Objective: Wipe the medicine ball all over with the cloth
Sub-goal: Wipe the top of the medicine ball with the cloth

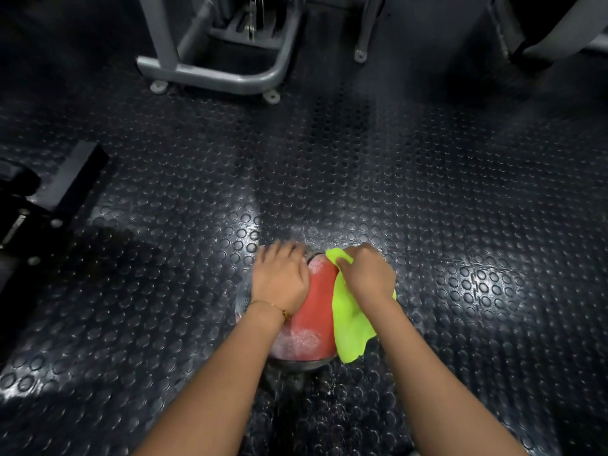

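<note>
A red and grey medicine ball [312, 311] sits on the black studded rubber floor just in front of me. My left hand [279, 278] lies flat over the ball's upper left side, fingers spread and a little blurred. My right hand [367, 274] grips a bright yellow-green cloth [348, 320] and presses it against the ball's right side. The loose end of the cloth hangs down the ball toward me. Pale smears show on the lower red part of the ball. The ball's right and far sides are hidden by my hands and the cloth.
A grey steel machine frame [210, 74] with bolted feet stands at the back left. Another machine leg [362, 54] is behind centre. A dark bench base [39, 199] lies on the left. Dark equipment [533, 37] fills the back right corner. Studded floor [460, 209] surrounds the ball.
</note>
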Motion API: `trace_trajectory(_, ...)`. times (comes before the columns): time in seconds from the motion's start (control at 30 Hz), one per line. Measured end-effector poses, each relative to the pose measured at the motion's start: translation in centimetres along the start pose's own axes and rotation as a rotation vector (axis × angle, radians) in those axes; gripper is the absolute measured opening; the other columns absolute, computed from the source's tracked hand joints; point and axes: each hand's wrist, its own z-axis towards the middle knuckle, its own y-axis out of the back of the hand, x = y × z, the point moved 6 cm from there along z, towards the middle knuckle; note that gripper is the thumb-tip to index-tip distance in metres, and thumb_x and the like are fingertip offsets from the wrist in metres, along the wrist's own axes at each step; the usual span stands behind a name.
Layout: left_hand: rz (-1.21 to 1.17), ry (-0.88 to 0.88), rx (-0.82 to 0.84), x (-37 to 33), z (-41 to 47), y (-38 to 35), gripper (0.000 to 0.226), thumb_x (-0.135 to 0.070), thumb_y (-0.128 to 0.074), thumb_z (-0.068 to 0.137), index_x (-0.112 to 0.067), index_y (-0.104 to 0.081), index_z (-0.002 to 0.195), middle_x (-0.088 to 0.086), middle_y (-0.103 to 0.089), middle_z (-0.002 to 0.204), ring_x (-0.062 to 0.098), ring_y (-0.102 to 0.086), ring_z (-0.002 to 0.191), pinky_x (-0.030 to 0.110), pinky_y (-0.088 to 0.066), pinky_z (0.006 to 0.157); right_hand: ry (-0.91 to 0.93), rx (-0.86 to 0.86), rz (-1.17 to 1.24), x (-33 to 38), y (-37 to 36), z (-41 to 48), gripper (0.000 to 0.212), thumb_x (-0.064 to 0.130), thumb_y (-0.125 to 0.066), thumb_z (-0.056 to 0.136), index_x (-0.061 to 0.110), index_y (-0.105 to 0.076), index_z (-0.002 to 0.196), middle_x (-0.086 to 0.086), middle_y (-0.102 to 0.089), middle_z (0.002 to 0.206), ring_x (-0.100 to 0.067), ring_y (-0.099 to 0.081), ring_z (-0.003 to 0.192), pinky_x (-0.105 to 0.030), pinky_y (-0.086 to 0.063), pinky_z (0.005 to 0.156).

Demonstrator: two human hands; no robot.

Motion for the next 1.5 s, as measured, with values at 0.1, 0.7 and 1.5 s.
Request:
trace_trajectory(0.1,-0.057,0.341,-0.059,1.9,-1.3,-0.3,0.053,-0.036,-0.012,0.098,-0.014,-0.018,0.146,0.008,-0.019,0.155,0.026,-0.013,0.143,0.044,-0.01,0.117,0.028,-0.011,-0.011,0.1,-0.1,-0.5,0.031,0.033,-0.051,0.091,0.021,-0.059,0.118,-0.007,-0.053,0.124,-0.031,-0.057,0.108,-0.037,-0.045,0.085)
trace_trajectory(0.7,-0.158,0.285,-0.136,1.4,-1.6,-0.7,0.072,-0.041,-0.004,0.083,-0.012,-0.039,0.139,0.007,-0.039,0.146,0.024,-0.03,0.136,0.038,-0.019,0.115,0.302,-0.107,-0.031,3.3,0.5,-3.8,0.031,0.036,-0.052,0.09,0.023,-0.061,0.117,-0.004,-0.057,0.115,-0.028,-0.06,0.099,-0.035,-0.047,0.076)
trace_trajectory(1.5,-0.114,0.164,-0.146,1.0,-2.6,-0.9,0.072,-0.041,-0.003,0.083,-0.014,-0.038,0.139,0.006,-0.04,0.146,0.021,-0.032,0.137,0.037,-0.017,0.117,0.016,0.047,-0.042,0.2,0.5,0.9,0.032,0.035,-0.052,0.091,0.02,-0.058,0.119,-0.009,-0.058,0.124,-0.03,-0.056,0.111,-0.036,-0.045,0.087)
